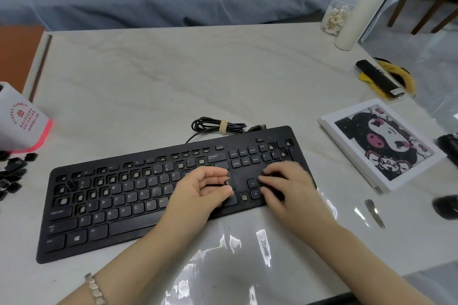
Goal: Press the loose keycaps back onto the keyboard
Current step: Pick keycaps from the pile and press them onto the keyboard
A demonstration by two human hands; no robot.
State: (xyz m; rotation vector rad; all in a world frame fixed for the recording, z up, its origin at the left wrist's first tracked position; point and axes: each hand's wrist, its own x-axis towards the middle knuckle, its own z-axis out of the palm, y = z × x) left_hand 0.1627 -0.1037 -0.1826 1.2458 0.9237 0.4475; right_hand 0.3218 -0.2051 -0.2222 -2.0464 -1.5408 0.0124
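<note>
The black keyboard [138, 228] lies across the near half of the table, and many of its key sockets are bare. My left hand [198, 193] hovers over the right end of the letter block, fingers curled, pinching a small black keycap [227, 182] between thumb and fingertips. Blurred with motion, my right hand [287, 188] rests with straight fingers on the keyboard by the arrow keys and number pad. A pile of loose keycaps [13, 172] sits at the table's far left edge. One more loose keycap [71, 185] lies on the keyboard's left side.
A white cup with a pink base [22, 124] stands left of the keyboard. The coiled cable [218, 126] lies behind it. To the right are a framed picture [379, 143], a metal tool [374, 213], a black mouse [446, 207], a banana [396, 77], a white bottle [357, 17] and a swab jar [334, 15].
</note>
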